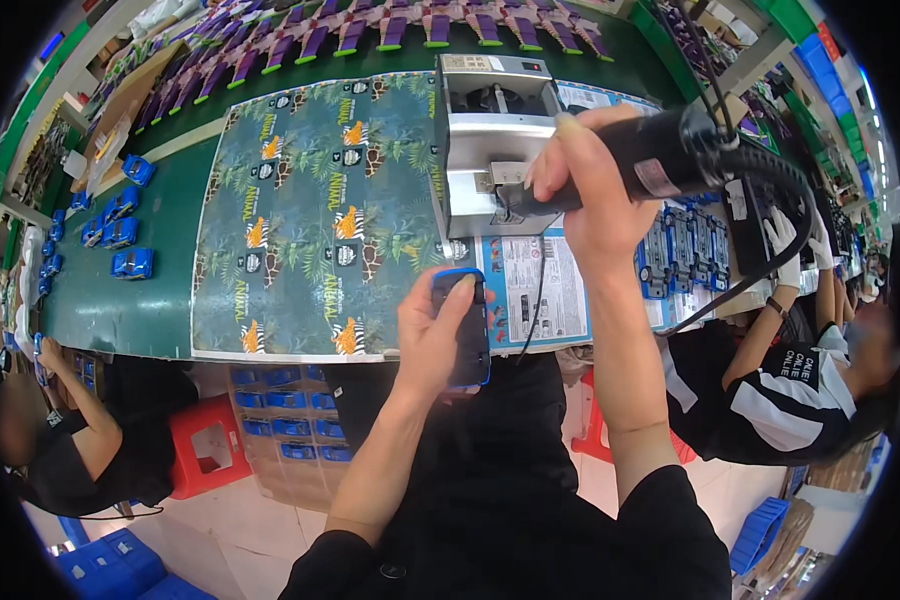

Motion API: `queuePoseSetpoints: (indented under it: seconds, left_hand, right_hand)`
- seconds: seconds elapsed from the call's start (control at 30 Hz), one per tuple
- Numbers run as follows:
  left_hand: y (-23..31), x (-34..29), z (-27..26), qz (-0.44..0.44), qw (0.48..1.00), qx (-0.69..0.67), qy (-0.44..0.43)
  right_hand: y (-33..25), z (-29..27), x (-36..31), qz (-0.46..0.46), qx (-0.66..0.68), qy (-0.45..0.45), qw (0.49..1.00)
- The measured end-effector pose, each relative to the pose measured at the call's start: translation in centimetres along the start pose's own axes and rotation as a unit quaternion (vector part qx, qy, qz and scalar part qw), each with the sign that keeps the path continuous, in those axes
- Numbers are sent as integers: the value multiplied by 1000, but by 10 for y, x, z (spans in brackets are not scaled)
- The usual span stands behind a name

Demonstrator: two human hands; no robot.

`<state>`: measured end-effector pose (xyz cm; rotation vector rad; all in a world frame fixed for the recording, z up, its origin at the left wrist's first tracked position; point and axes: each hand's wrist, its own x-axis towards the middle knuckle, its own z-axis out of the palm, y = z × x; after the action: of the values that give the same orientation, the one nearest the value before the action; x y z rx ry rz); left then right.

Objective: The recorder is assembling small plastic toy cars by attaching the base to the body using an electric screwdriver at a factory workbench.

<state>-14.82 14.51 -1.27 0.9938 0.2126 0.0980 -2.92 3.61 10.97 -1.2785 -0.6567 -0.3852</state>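
Note:
My left hand [425,335] is closed around a blue toy car [474,340], held just off the bench's front edge with its black underside showing. My right hand [598,185] wraps around a thick black electric screwdriver [660,158], held nearly level. The screwdriver's narrow end points left and meets the front of a silver metal box [495,148], which looks like a screw feeder. My fingers partly cover that end, so I cannot make out a screw on it. A thick black cable [795,190] curves away from the screwdriver's back end.
Printed animal-pattern sheets [310,215] cover the green bench. Blue toy cars [132,263] lie at left; upturned ones [680,250] stand in rows at right. Purple-and-green parts [355,35] line the back. Co-workers sit on both sides, one in white gloves [782,235]. A red stool [208,450] stands below.

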Motion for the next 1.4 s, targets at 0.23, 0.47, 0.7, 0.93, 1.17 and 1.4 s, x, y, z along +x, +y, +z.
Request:
queuePoseSetpoints:
  seconds: [0.23, 0.47, 0.7, 0.93, 1.17, 1.4]
  left_hand:
    - [-1, 3, 2, 8, 1000, 17, 2]
    - [-5, 1, -3, 3, 1000, 22, -5]
    - [-14, 0, -10, 49, 998, 32, -13]
    - [-4, -1, 0, 46, 997, 59, 13]
    - [0, -2, 5, 49, 995, 86, 5]
    - [-6, -1, 7, 64, 993, 97, 21]
  right_hand:
    - [-2, 15, 16, 60, -25, -9, 998]
    - [-5, 18, 14, 46, -28, -29, 998]
    - [-8, 10, -3, 195, -30, -60, 978]
    - [-53, -10, -39, 12, 213, -70, 975]
    - [-42, -6, -65, 26, 193, -61, 979]
    - [-32, 4, -80, 27, 133, -59, 989]
